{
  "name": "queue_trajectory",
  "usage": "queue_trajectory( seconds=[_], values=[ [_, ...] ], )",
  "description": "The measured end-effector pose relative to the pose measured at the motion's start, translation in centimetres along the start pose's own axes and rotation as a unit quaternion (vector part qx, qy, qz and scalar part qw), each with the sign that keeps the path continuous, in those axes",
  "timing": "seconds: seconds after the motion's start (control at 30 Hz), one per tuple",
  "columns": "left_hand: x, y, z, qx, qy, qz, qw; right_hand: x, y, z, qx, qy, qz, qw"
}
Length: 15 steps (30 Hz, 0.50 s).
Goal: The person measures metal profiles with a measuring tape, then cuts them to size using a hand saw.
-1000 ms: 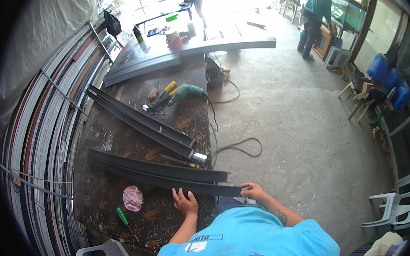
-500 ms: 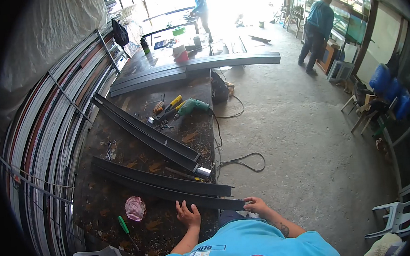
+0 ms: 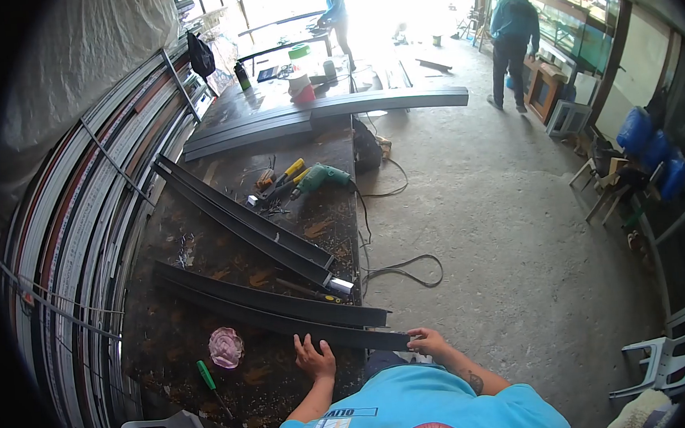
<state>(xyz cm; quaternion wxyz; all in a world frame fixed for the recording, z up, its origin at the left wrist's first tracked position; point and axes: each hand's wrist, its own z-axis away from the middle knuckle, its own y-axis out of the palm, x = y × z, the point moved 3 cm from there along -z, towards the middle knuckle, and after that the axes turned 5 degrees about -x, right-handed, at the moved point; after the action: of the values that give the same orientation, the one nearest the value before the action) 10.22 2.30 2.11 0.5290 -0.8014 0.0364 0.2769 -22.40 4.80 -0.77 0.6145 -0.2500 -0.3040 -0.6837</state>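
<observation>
A long dark metal profile lies across the near part of the workbench, its right end sticking out past the bench edge. My right hand grips that end between thumb and fingers. With fingers spread, my left hand rests at the profile's near edge. Just beyond runs a matching dark strip, roughly parallel. Left of my left hand are a pink flower-shaped object and a green-handled screwdriver.
Farther up the bench lie more dark profiles, a green drill, a yellow-handled tool and stacked grey bars. A cable loops on the floor. Racked lengths line the left. Two people stand farther off.
Both my hands and the profile stay in place. The person at the far right has shifted left and stands more upright.
</observation>
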Motion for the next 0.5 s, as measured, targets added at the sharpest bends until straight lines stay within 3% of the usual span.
queue_trajectory(
  seconds=[0.5],
  values=[
    [-0.12, -0.18, 0.03, 0.005, 0.002, -0.001, 1.0, 0.22, 0.06, 0.1, -0.013, 0.0, 0.003, 1.0]
  ],
)
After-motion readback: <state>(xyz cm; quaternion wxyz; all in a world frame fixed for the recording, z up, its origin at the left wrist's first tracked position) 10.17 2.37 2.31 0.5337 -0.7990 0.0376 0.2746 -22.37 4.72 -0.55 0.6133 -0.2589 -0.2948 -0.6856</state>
